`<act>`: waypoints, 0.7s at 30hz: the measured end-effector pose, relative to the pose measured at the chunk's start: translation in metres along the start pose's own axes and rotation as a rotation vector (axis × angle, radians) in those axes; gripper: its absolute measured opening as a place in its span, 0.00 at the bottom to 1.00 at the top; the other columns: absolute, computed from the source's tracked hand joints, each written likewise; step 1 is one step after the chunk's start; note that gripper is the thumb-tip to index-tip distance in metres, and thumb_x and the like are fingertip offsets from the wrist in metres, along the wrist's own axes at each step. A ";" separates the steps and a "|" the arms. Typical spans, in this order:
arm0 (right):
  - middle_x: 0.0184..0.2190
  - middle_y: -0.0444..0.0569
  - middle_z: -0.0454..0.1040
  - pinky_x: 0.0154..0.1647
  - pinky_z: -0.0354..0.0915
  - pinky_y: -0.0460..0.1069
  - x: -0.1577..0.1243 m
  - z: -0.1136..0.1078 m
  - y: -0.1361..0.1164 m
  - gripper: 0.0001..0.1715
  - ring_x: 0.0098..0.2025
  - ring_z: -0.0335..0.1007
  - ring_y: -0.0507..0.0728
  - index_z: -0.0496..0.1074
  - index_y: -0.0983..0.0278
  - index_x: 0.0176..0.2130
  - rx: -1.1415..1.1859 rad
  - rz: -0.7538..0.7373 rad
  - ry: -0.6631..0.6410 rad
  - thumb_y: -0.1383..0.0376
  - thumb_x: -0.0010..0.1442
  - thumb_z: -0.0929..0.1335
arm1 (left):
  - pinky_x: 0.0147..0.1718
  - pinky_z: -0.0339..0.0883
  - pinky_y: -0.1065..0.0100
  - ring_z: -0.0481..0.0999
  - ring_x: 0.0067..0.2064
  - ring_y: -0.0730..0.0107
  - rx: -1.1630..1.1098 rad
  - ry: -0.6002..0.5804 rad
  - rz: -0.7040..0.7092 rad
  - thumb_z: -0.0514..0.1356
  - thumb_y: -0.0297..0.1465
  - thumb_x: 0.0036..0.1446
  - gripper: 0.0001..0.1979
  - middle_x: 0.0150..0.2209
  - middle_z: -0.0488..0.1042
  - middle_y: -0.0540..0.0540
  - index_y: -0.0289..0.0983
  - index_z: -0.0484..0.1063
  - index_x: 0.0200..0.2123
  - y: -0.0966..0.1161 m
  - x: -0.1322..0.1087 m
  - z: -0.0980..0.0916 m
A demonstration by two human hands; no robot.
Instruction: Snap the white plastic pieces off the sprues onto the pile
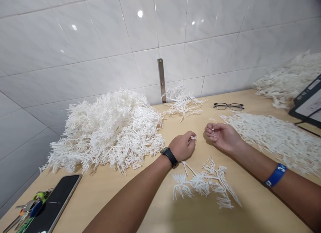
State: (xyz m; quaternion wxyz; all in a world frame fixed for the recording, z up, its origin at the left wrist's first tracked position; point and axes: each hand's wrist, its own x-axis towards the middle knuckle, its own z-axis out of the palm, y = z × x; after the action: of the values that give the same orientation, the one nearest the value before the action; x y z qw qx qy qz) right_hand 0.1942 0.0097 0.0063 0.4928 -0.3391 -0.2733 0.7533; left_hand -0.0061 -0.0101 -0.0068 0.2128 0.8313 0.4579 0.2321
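My left hand pinches a small white plastic sprig between thumb and fingers, with a black watch on that wrist. My right hand curls palm-up around another tiny white piece. A large heap of white branched plastic strands lies just left of my left hand. A broad spread of the same strands lies beside my right hand. Between my forearms and close to both hands rests a loose branched cluster, and a smaller clump sits farther ahead.
The light wooden table meets a white tiled wall with a metal bracket. Black-framed glasses lie at the back. A phone and keys sit at the front left. A dark-edged board and another white heap stand at the right.
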 end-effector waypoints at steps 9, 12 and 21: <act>0.17 0.37 0.50 0.18 0.35 0.44 -0.001 0.005 0.014 0.06 0.18 0.38 0.46 0.64 0.63 0.28 -0.385 0.041 -0.110 0.67 0.50 0.68 | 0.41 0.67 0.67 0.77 0.39 0.66 -0.055 0.030 0.056 0.48 0.29 0.62 0.15 0.38 0.80 0.47 0.38 0.72 0.45 -0.005 0.002 0.003; 0.16 0.35 0.49 0.18 0.33 0.44 -0.003 0.009 0.020 0.09 0.17 0.36 0.45 0.65 0.63 0.31 -0.600 0.004 -0.105 0.61 0.53 0.69 | 0.42 0.67 0.68 0.78 0.40 0.67 -0.110 0.061 0.073 0.47 0.30 0.64 0.16 0.38 0.80 0.48 0.38 0.72 0.46 -0.007 0.002 0.003; 0.32 0.50 0.74 0.38 0.63 0.49 -0.001 0.010 0.022 0.24 0.36 0.69 0.56 0.75 0.65 0.35 -1.026 -0.348 -0.126 0.46 0.58 0.67 | 0.50 0.67 0.65 0.76 0.51 0.64 -0.212 0.151 0.117 0.48 0.35 0.66 0.20 0.51 0.76 0.44 0.40 0.71 0.55 -0.006 0.001 0.001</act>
State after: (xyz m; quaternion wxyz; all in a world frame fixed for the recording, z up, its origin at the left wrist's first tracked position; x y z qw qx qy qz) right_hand 0.1739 -0.0006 -0.0036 0.3644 -0.4401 -0.6867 0.4494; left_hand -0.0088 -0.0060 -0.0108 0.2506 0.8096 0.3965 0.3530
